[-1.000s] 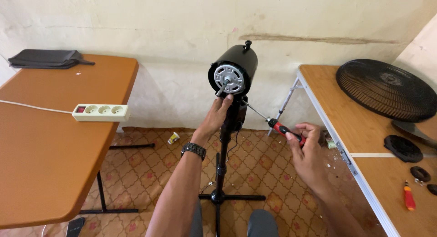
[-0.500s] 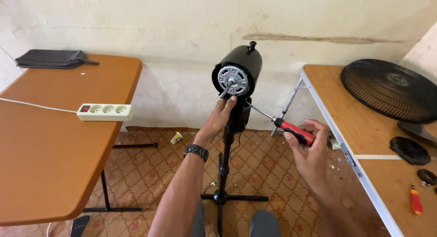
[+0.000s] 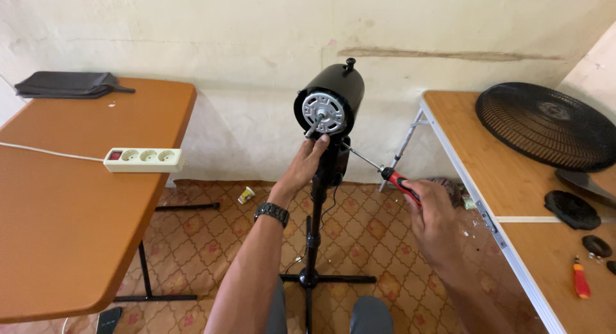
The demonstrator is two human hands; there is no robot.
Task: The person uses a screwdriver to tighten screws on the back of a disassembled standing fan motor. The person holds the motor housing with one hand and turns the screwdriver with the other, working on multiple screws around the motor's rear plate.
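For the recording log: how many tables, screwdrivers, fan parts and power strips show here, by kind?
Tables: 2, left table and right table
Screwdrivers: 2, one in the right hand, one on the right table
Fan parts: 2, motor on stand, grille
Power strips: 1
Total: 7

Black fan, brown tables, patterned floor

The motor (image 3: pixel 328 103) is black with a silver face; the screwdriver (image 3: pixel 398 180) handle is red and black. Tables (image 3: pixel 70 199) are orange-brown, the power strip (image 3: pixel 142 159) white with a red switch, the grille (image 3: pixel 545 125) black, the floor (image 3: pixel 212 244) tan with orange diamond motifs.
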